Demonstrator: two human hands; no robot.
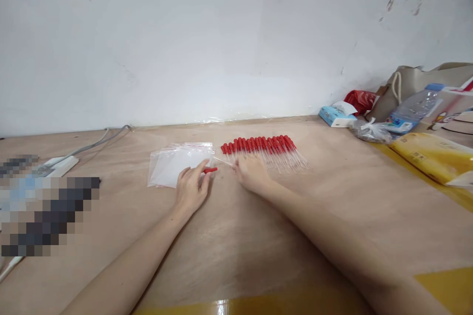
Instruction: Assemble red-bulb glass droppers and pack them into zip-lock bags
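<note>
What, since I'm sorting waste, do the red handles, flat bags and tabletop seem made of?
Red handles: probably plastic, smooth-looking and evenly coloured; rubber is possible.
Flat bags: likely thin, glossy plastic film, see-through at the edges.
Tabletop: wood or wood-look board, brown with faint streaks and a slight sheen; which, I can't tell.

Wood-grained tabletop (221, 241), with yellow tape (449, 283) at lower right, bearing overlapping clear zip-lock bags (166, 165) and 1 row of red-handled sticks (255, 144) (center), white power strip (63, 166) (left), blue tissue pack (334, 117) and yellow packet (430, 157) (right).
</note>
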